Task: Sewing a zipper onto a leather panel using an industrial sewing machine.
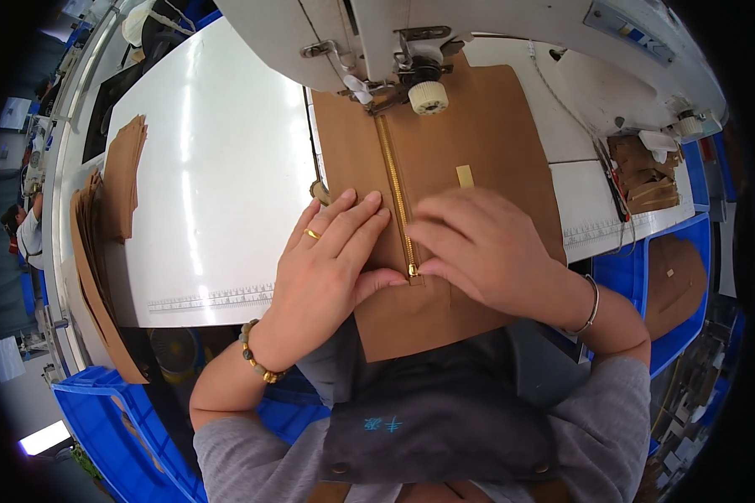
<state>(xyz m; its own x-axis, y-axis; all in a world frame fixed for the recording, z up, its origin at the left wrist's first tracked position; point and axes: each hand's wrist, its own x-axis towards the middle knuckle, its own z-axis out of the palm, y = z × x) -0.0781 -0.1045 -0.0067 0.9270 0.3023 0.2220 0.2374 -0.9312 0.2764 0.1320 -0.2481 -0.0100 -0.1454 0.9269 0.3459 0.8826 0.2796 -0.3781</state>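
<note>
A brown leather-like panel [495, 117] lies on the table under the sewing machine's needle area, its near end reaching over the table's front edge toward my lap. A gold-toothed zipper [391, 168] runs lengthwise along it, with its slider [413, 269] at the near end. My left hand [331, 247] lies flat on the panel left of the zipper, fingers spread, thumb pointing at the slider. Over the zipper's right side is my right hand [478, 239], fingers bent and slightly blurred, apart from the thumb beside the slider. A small yellowish tab [465, 176] sits on the panel.
The white sewing machine [268, 33] overhangs the far side. Brown cut pieces [124, 180] are stacked at the table's left edge, with scraps [646, 176] and scissors [614, 180] at right. Blue bins [101, 419] flank the table. A ruler strip [210, 298] follows the front edge.
</note>
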